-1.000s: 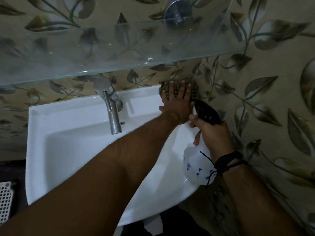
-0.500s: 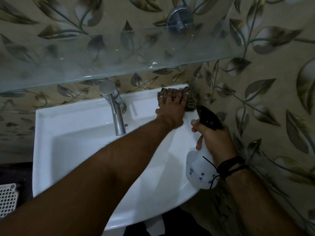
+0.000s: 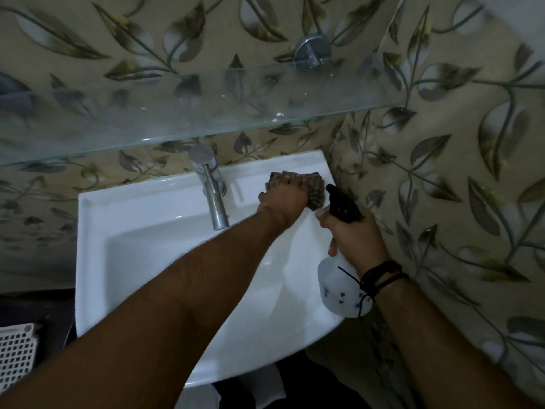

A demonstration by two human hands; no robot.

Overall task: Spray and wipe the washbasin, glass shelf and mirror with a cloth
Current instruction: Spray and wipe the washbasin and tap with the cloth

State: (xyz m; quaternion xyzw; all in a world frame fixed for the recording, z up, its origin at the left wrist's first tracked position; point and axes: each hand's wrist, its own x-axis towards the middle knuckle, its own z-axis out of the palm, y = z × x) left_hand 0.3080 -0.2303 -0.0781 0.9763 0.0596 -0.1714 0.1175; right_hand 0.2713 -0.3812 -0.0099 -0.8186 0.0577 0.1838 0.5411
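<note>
"See the left hand [image 3: 284, 199]? A second ago it lay flat, fingers spread over the cloth [image 3: 312, 190] at the basin's [image 3: 141, 261] back right corner."

"Now the fingers are curled in and it's bunching the cloth under the knuckles."

"And the cloth has slid a little, away from the wall edge and toward the tap [image 3: 213, 196] side of that ledge."

"The right hand [image 3: 354, 240] with the spray bottle [image 3: 342, 287]?"

"Drifted a touch down and out, so it no longer touches the left wrist; there's a gap between them now."
</note>
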